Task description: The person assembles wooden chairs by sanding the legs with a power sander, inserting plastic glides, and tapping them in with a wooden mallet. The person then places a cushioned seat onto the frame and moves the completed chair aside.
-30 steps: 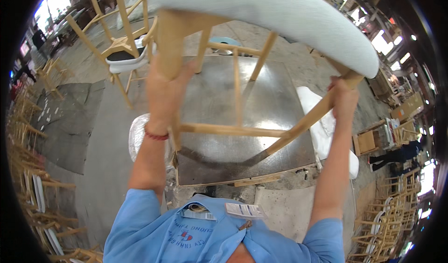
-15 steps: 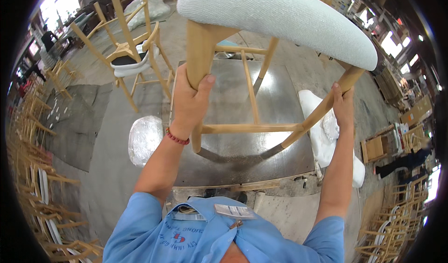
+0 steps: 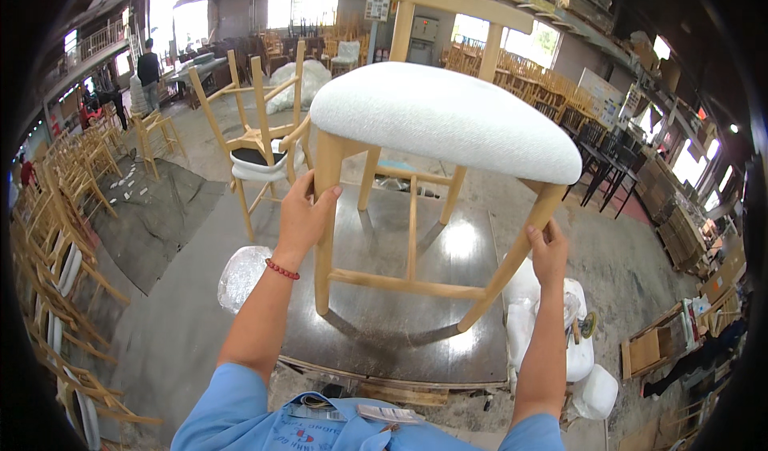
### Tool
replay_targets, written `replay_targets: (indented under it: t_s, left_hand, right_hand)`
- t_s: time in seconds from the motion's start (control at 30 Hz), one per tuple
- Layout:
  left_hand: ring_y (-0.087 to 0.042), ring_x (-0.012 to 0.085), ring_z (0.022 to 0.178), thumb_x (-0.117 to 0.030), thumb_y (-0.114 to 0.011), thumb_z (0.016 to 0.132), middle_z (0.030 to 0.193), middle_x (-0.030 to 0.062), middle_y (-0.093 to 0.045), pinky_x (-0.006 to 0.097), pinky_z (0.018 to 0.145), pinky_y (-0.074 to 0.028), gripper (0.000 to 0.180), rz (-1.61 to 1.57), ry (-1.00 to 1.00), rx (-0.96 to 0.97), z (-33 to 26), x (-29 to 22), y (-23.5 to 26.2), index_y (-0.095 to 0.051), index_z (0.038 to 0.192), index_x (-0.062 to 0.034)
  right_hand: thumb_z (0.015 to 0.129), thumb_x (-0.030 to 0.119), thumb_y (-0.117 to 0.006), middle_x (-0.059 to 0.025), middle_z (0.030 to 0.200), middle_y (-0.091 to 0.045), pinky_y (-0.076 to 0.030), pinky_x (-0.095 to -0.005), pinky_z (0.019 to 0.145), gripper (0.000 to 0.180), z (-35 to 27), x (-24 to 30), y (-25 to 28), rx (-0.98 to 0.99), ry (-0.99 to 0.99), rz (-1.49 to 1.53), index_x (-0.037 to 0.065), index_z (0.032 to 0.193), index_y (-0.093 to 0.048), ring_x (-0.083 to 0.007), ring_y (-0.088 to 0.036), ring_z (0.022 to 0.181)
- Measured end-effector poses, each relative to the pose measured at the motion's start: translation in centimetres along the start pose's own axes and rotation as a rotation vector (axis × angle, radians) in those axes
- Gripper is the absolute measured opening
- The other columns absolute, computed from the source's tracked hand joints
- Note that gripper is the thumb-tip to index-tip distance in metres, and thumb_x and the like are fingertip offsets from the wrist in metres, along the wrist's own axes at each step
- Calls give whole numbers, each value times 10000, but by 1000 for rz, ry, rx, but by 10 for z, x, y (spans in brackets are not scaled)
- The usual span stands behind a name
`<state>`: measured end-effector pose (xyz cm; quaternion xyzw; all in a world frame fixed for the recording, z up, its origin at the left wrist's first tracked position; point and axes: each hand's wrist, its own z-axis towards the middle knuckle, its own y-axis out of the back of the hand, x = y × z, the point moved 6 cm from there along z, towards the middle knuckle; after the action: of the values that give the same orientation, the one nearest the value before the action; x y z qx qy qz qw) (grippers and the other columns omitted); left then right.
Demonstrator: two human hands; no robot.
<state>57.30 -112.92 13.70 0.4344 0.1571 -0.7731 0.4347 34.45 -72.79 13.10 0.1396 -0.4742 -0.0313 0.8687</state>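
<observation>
A light wood chair with a pale, textured upholstered seat [image 3: 448, 119] is upright in front of me, its backrest on the far side. My left hand [image 3: 302, 220] is wrapped round the upper part of its near left leg [image 3: 324, 247], thumb toward me. On the near right leg [image 3: 512, 263], my right hand [image 3: 549, 252] grips a little below the seat; its fingertips are partly hidden behind the wood. Both near feet meet their shadows on a dark, shiny worktable [image 3: 400, 363], seemingly resting on it. A crossbar [image 3: 408, 284] joins these two legs low down.
Left of the worktable, an upturned chair [image 3: 260, 143] rests on another. A plastic-wrapped seat pad [image 3: 244, 279] lies near my left forearm. White padded pieces [image 3: 580, 363] sit beside my right forearm. Chair frames [image 3: 72, 179] crowd the far left; a person [image 3: 149, 71] stands at the back.
The chair has swung more upright and sits lower in view, its backrest now showing. Both hands keep their hold on the near legs. My view has tilted up toward the room.
</observation>
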Motion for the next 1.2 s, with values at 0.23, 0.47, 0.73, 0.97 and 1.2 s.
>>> replay_targets:
  t_s: [0.23,0.47,0.73,0.97,1.2]
  left_hand:
    - [-626,142,841,-193,-714,890,960,91,-695,295,758,-497,377,2,44,-17,-3,1,-1,-624,1197,5]
    - [-616,107,884,-183,-679,913,1008,63,-677,272,770,-499,408,53,103,35,2,-2,-5,-593,1252,26]
    - [-617,138,833,-219,-686,906,943,77,-681,296,753,-492,402,32,16,-23,5,-6,0,-593,1221,13]
    - [-617,146,804,-291,-639,957,885,69,-652,318,713,-507,355,179,-53,-126,12,-3,-21,-584,1148,2]
    - [-640,199,720,-446,-558,979,816,107,-674,348,683,-492,466,581,-363,-203,39,52,31,-656,983,10]
  right_hand:
    - [918,61,-653,-87,1030,-678,-504,-279,827,366,2,4,-2,12,-9,69,-62,1255,-580,-132,-631,915]
    - [907,78,-657,-73,998,-677,-510,-279,779,342,1,8,2,24,19,93,-57,1216,-601,-119,-624,873]
    - [920,84,-641,-91,1041,-670,-518,-290,815,385,4,0,-4,72,60,119,-58,1269,-558,-145,-639,911]
    - [973,174,-615,-134,1170,-655,-460,-327,968,479,-32,-75,2,5,-11,270,-55,1368,-473,-184,-589,1115]
    - [958,219,-621,-92,989,-699,-546,-317,743,362,-321,-232,-36,530,-981,400,26,1264,-604,-186,-673,812]
